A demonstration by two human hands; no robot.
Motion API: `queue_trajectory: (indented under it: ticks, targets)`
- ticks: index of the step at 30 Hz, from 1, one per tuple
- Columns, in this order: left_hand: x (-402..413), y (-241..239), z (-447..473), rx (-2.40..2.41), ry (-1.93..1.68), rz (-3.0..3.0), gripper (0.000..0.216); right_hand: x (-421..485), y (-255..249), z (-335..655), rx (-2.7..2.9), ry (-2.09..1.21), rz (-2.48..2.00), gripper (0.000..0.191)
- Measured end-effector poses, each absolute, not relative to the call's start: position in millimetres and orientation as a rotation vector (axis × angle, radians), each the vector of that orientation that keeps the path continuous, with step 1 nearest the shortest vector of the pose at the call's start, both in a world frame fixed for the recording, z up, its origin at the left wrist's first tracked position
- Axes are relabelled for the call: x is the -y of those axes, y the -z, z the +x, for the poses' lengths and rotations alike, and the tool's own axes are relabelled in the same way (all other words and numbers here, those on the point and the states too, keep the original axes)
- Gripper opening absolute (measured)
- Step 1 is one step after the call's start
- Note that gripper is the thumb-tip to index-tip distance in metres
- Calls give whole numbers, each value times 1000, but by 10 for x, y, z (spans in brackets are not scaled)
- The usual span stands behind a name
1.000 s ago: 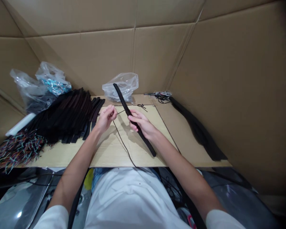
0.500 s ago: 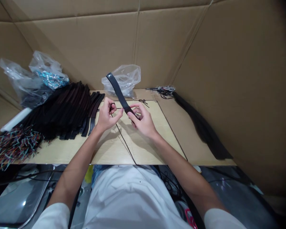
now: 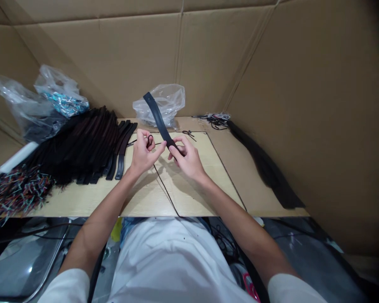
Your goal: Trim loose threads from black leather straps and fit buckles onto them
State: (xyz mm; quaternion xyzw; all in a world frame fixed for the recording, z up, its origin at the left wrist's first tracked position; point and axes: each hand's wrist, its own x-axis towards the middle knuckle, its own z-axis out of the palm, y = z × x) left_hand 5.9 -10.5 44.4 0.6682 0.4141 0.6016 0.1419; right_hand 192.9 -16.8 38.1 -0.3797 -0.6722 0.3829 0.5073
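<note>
A curved black strap (image 3: 159, 120) slants up and away to the left, a small hole or rivet at its far end. My right hand (image 3: 187, 158) pinches its near end between thumb and fingers. Close on the left, my left hand (image 3: 144, 152) is curled around a thin black cord (image 3: 164, 182), with its thumb reaching toward the strap. The cord runs down from this hand to the table's front edge. A dark loop shows at the left fingers, and a thin pointed piece sticks out behind that hand; I cannot tell whether they belong together.
Many similar black straps (image 3: 82, 147) lie piled at left, beside colourful thread ends (image 3: 22, 189) and plastic bags (image 3: 61, 94). Another clear bag (image 3: 172, 101) stands at the back. Cord scraps (image 3: 217, 120) and a long black bundle (image 3: 265, 164) lie right. Cardboard walls surround the table (image 3: 208, 198).
The strap has turned slightly in my right hand and its far end has risen a little. My left hand has shifted slightly right, its thumb near the strap. The view has moved slightly.
</note>
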Motion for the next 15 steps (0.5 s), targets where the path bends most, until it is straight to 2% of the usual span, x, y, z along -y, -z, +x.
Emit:
queue_trajectory:
  ticks: [4,6,10,15]
  targets:
    - [102,-436,75,-1225,-1764,1926,47,165,-377,1927,1625,-905,-928,30]
    - [100,-430,84,-1237,-1775,1945,48,168,-385,1928,1629,-911,-939,35]
    - [89,-408,96,-1245,-1800,1966,46,162,-400,1927,1579,-1019,-964,44]
    - [74,-363,126,-1229,-1846,1982,48,156,-419,1923,1489,-1143,-979,40]
